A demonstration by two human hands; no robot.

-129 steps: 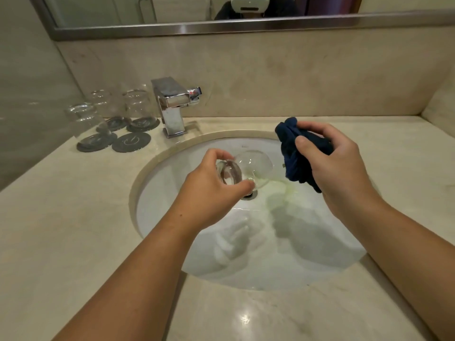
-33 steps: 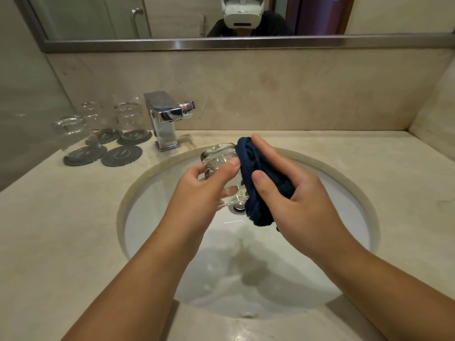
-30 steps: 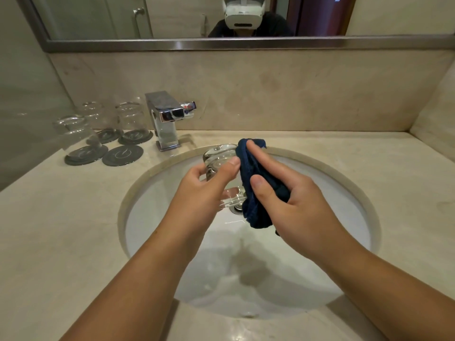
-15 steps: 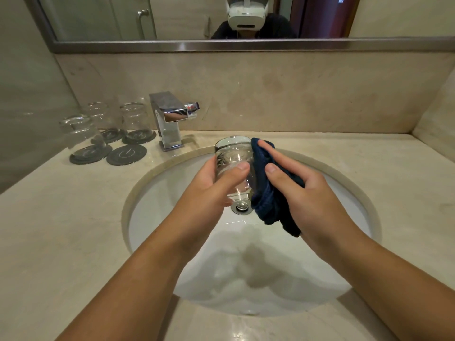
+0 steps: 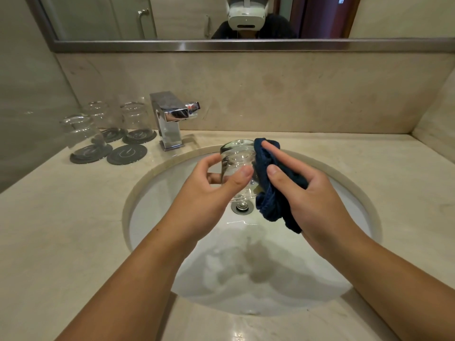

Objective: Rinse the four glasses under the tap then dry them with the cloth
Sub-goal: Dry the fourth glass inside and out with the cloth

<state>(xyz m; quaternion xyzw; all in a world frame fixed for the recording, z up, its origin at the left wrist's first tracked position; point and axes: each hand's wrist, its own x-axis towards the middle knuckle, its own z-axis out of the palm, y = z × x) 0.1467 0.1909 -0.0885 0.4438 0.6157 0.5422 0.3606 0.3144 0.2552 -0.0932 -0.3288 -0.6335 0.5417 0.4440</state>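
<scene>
Three glasses [image 5: 103,116] stand on dark round coasters [image 5: 87,152] at the back left of the counter [image 5: 61,230], just left of the tap [image 5: 170,119]; a fourth coaster [image 5: 126,153] in front of them carries nothing. Fourth glass [image 5: 237,158] — held over the sink basin [image 5: 172,242], above and slightly behind the drain [image 5: 242,206], close to upright. Left hand [image 5: 209,193] grips it, thumb across the near wall, fingers curled round the far side. Right hand [image 5: 312,193] is closed on a dark blue cloth [image 5: 273,193] bunched in the palm and presses it against the right side of the glass — cloth and glass touching from the top edge downward. Droplets visible on the glass wall. Basin surface shows a wet sheen near the drain. Which end of the held glass is up: cannot tell.
</scene>
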